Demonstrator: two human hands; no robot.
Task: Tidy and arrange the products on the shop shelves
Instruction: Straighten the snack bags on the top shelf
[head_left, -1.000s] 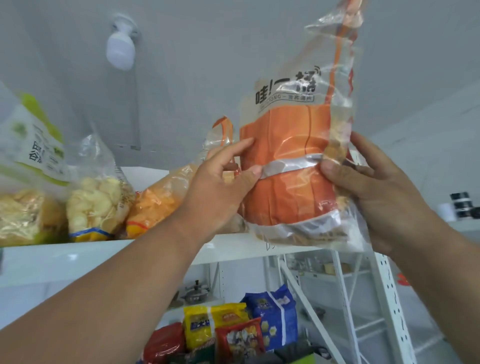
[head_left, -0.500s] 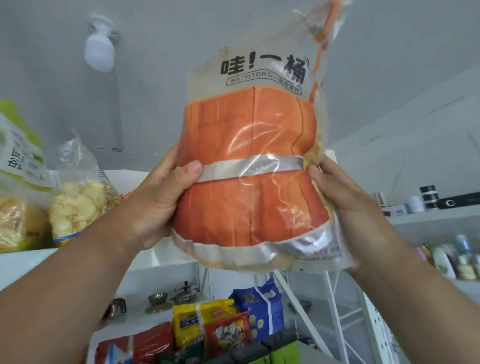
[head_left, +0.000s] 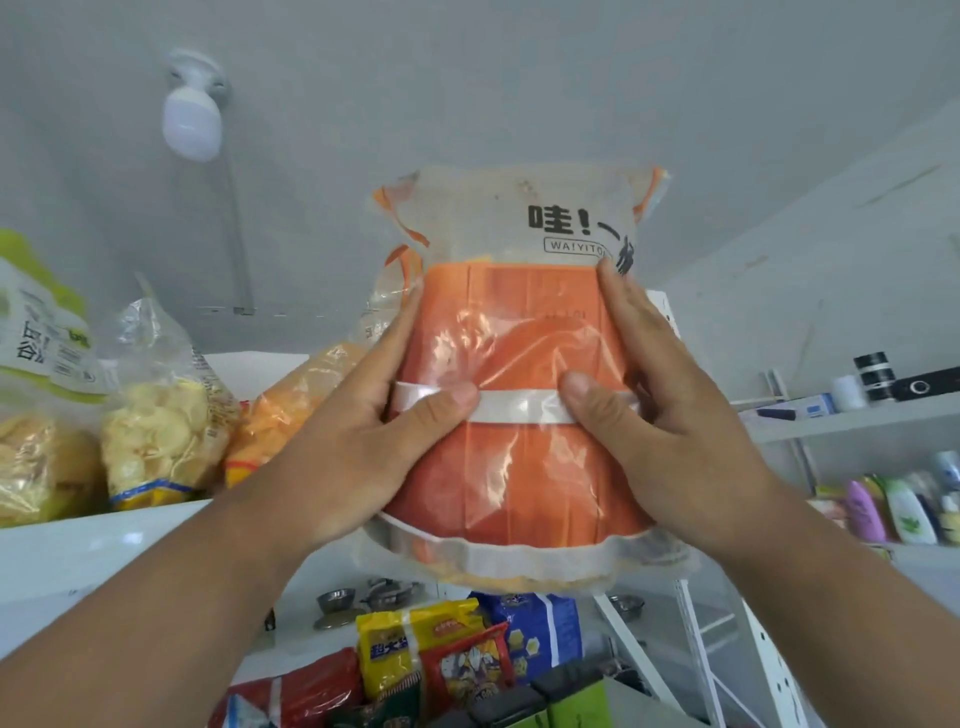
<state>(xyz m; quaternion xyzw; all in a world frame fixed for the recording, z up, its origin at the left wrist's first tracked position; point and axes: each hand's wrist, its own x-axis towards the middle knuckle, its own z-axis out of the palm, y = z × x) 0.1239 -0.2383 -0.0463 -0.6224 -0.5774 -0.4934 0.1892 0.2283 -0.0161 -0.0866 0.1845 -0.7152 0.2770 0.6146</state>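
The orange snack bag (head_left: 519, 405) is held up in front of the top shelf (head_left: 104, 540), upright, with both hands on it. Black characters run across its clear upper part, above a boxed line reading "WA!YITO", the rest hidden behind a fingertip. The film is glossy and crinkled, with an orange panel crossed by a white band and a clear sealed hem at the bottom.

The left hand (head_left: 358, 441) grips the bag's left side, thumb pressed on the white band, fingers curled behind. The right hand (head_left: 670, 415) grips the right side in the same way, thumb on the band, fingers wrapped over the edge.

On the shelf to the left stand a clear bag of pale chips (head_left: 161, 415), a green-labelled bag (head_left: 41, 332) with print too blurred to read, and an orange-yellow bag (head_left: 296, 405) leaning partly behind the held one. Below are a yellow packet (head_left: 395, 649), a red packet (head_left: 291, 696) and a blue packet (head_left: 540, 634); their writing cannot be read. Coloured bottles (head_left: 893, 509) line a shelf at the right. A white bulb (head_left: 192, 114) hangs from the grey ceiling.
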